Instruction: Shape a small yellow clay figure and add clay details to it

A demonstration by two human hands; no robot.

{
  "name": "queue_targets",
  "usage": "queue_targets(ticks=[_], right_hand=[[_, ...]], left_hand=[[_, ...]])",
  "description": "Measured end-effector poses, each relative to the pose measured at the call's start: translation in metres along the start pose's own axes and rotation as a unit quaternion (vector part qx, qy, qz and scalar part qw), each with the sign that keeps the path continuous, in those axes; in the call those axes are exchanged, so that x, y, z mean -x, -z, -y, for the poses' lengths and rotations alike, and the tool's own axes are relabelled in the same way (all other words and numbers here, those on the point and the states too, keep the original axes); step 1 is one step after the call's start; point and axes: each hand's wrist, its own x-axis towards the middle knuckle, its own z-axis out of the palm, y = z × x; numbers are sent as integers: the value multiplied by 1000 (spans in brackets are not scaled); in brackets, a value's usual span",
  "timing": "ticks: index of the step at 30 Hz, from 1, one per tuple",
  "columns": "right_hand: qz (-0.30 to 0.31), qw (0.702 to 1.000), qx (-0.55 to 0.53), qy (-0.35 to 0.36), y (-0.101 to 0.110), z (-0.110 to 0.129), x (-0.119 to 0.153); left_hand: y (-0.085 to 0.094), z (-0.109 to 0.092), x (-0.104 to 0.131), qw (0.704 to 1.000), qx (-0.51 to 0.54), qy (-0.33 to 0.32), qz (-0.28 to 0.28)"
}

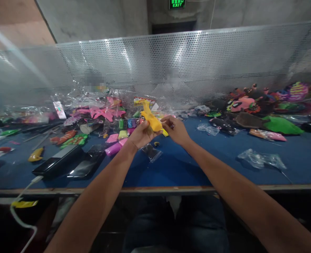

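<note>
Being worked above the table (pixel 171 174), a yellow modelling-clay piece (pixel 153 121) is cradled by the left hand (pixel 139 135); its rounded end is met, it seems, by the right hand (pixel 174 128), fingers narrowed, though whether it is gripped cannot be told. Neck and body appear roughed out; finer detail seems left.

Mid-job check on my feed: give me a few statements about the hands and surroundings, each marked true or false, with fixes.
1. The left hand holds the yellow piece. True.
2. The exit sign glows red. False: the exit sign glows green.
3. The right hand is beside the yellow piece. True.
4. The purple roll lies right of both hands. False: the purple roll lies left of them.
5. The white cable hangs over the table's near edge. True.
</note>
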Motion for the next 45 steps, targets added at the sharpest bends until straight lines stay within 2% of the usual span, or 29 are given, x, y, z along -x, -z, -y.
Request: queue_targets(ticks=[3,6,9,11,13,16,18,22,24,29,37,45], right_hand=[[24,999,34,-35,-1,-14,-2],[90,992,71,-61,-3,-27,-2],[149,984,78,-54,-6,-33,0],[132,988,49,-62,-8,-32,0],[97,990,-17,-100,-8,-29,-2],[70,978,-125,-150,-9,-22,-4],[62,970,-158,-172,-10,-18,-3],[88,953,-194,-215,-12,-14,0],[102,949,-211,-213,-12,-13,0],[79,947,-241,-198,-11,-11,-1],[73,957,-216,-178,-12,-11,0],[79,968,-187,-145,-11,-13,-2]], left_hand=[[1,0,-6,1000,-7,-23,-15],[4,-1,-13,995,-38,-51,-76],[7,0,-19,981,-92,-89,-146],[9,1,-21,968,-133,-112,-179],[9,3,-22,960,-162,-124,-193],[7,6,-21,952,-204,-125,-192],[4,7,-19,947,-235,-117,-186],[-1,9,-15,950,-265,-97,-137],[-1,9,-15,951,-265,-95,-131],[1,10,-17,963,-202,-96,-153],[7,8,-18,979,-172,-51,-99],[6,7,-17,979,-174,-52,-92]])
